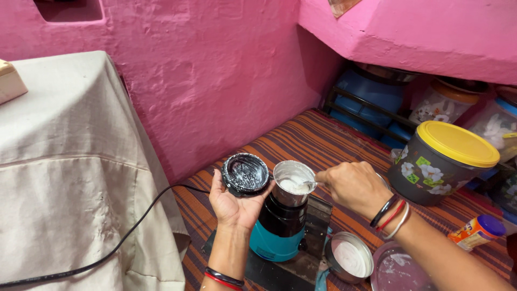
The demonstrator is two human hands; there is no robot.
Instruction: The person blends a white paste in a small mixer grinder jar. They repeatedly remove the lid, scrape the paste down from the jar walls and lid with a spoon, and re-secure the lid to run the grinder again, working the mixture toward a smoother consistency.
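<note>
Near the front edge of the striped cloth (pixel 323 140), atop the teal grinder base (pixel 277 237): steel jar (pixel 293 183), rigid, paste-slick inside, best held by its dry outer wall; left hand (pixel 234 202) cradling the smeared black lid (pixel 245 173), right hand (pixel 353 186) gripping a spoon (pixel 309 185) in the paste.

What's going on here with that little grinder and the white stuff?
A person is working at a small teal mixer grinder on a striped cloth. The left hand holds the black lid, smeared white inside, turned up beside the open steel jar. The right hand reaches a spoon into the white paste in the jar. A steel bowl with more white paste sits below, and a yellow-lidded tub stands to the right.
</note>
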